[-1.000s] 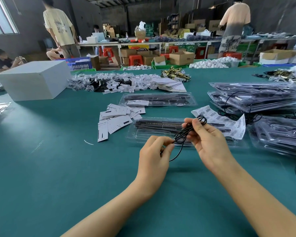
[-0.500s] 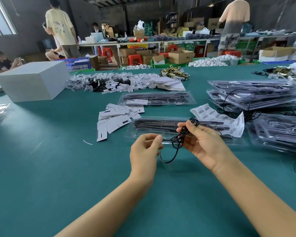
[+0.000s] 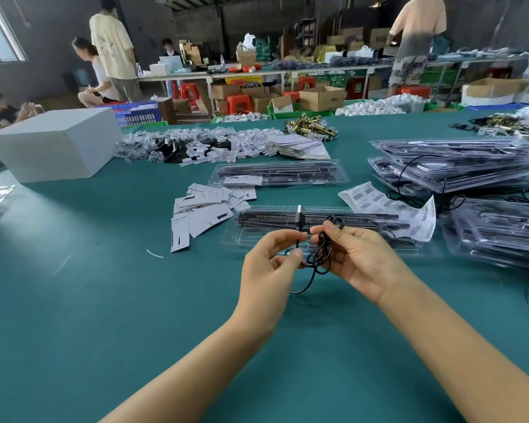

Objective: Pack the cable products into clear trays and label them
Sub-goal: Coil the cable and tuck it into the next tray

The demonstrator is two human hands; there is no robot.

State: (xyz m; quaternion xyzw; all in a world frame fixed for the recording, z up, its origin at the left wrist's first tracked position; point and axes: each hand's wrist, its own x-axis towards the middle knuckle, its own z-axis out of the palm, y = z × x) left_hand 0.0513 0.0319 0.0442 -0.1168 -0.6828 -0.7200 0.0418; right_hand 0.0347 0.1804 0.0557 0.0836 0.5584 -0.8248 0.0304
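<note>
A thin black cable (image 3: 318,257) is bunched in loops between both hands above the green table. My right hand (image 3: 358,257) grips the coil, fingers curled round it. My left hand (image 3: 272,264) pinches the cable's end, whose USB plug (image 3: 300,216) sticks upward. Just beyond the hands lies an open clear tray (image 3: 257,239) holding black light bars. A sheet of barcode labels (image 3: 379,203) rests across the tray's right end.
A second filled tray (image 3: 278,174) lies farther back. Stacks of filled trays (image 3: 458,166) stand to the right. Paper cards (image 3: 205,209) are scattered left of the tray, a white box (image 3: 55,145) sits at far left. People work in the background.
The hands have come closer together. The left hand now holds the cable end upright so the USB plug shows above the fingers; the coil in the right hand is more gathered.
</note>
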